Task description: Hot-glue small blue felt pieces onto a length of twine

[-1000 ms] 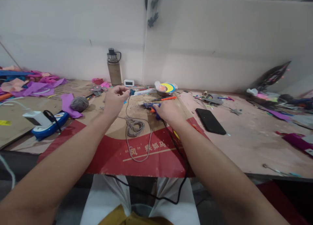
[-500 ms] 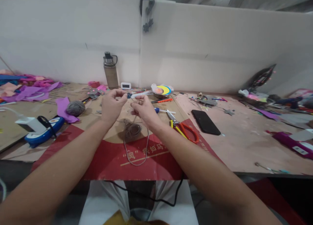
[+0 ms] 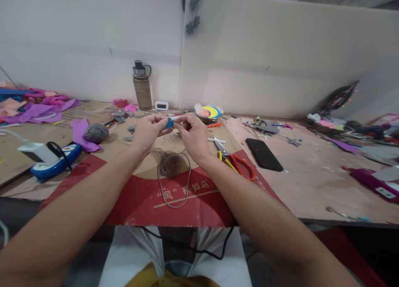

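Observation:
Fingertip to fingertip, my left hand [image 3: 149, 131] and my right hand [image 3: 193, 135] meet above the table. A small blue piece [image 3: 170, 123] is pinched in my left hand; its kind is too small to make out. My right thumb and fingers are pressed together at its right side, on a grey cord [image 3: 182, 150] as far as I can see. Below the hands lies a loose coil of this cord [image 3: 170, 164], with a loop hanging over the red printed sheet [image 3: 140, 208]. Red-and-yellow-handled scissors [image 3: 235, 160] lie beside my right wrist.
A black phone [image 3: 264, 154] lies to the right. A grey yarn ball [image 3: 96, 133] and a blue power strip [image 3: 57, 162] are on the left. Behind stand a bottle [image 3: 142, 87], a small white clock [image 3: 161, 106] and a bowl [image 3: 208, 120] before a white partition.
My right hand has come up and closed in on my left, so the fingertips now meet at the blue piece. The view has tipped slightly downward.

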A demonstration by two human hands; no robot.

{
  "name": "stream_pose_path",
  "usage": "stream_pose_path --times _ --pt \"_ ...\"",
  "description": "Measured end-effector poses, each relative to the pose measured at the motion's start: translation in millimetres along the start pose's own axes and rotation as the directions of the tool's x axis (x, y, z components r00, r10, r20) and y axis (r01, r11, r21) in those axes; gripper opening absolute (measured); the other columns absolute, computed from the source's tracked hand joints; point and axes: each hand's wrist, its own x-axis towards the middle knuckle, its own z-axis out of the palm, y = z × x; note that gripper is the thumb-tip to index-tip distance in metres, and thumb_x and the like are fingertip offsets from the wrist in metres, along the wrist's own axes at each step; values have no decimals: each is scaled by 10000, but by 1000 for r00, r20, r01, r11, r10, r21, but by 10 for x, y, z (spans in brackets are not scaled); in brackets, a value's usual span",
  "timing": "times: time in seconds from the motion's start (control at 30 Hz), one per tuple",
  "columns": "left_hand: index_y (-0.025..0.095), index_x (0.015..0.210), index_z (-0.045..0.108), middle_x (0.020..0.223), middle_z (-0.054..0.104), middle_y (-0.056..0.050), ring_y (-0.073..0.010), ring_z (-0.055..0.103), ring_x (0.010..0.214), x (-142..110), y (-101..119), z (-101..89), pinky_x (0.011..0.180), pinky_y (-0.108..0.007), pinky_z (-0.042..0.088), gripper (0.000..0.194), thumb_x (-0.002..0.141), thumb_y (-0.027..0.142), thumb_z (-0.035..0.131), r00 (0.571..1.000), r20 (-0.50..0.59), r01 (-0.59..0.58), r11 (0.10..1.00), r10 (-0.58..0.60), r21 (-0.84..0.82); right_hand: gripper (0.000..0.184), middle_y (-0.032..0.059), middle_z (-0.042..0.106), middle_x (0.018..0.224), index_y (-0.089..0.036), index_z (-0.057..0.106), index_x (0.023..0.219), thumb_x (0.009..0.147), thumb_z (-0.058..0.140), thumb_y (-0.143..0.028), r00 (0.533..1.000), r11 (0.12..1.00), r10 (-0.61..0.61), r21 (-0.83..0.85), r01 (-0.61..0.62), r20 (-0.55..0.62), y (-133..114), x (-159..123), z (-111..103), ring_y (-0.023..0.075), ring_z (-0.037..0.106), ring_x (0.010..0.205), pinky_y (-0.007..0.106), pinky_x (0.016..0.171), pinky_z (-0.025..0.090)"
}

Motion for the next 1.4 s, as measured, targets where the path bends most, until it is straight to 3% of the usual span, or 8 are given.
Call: stream_pose_path --times 0.43,0.73,1.07,1.4 --pt "138 708 649 754 666 -21 -120 644 731 -15 -51 5 823 -336 570 101 692 177 740 999 33 -27 997 29 -69 124 10 598 767 -186 611 766 849 583 -274 996 996 87 -34 -86 14 36 7 24 125 479 690 278 669 375" --pt "124 723 704 786 693 -37 -118 652 748 -27 -29 1 831 -297 558 102 670 175 774 996 77 51 994 -44 -93 133 26 625 791 -182 625 769 851 569 -270 989 988 147 -47 -147 -3 40 14 22 137 505 724 281 683 381" --pt "135 704 687 774 686 -25 -93 640 709 -10 -42 -5 755 -233 552 91 672 156 769 994 70 91 991 -84 -101 162 25 627 792 -191 589 743 873 543 -276 990 987 138 -85 -136 20 13 15 13 137 513 723 279 687 385" --pt "135 683 689 777 700 -24 -83 649 723 3 -59 25 830 -225 545 76 663 75 731 993 70 107 982 -97 -159 137 21 639 792 -194 597 760 864 555 -271 992 978 126 -172 -122 11 -39 1 -9 143 516 723 288 692 366"
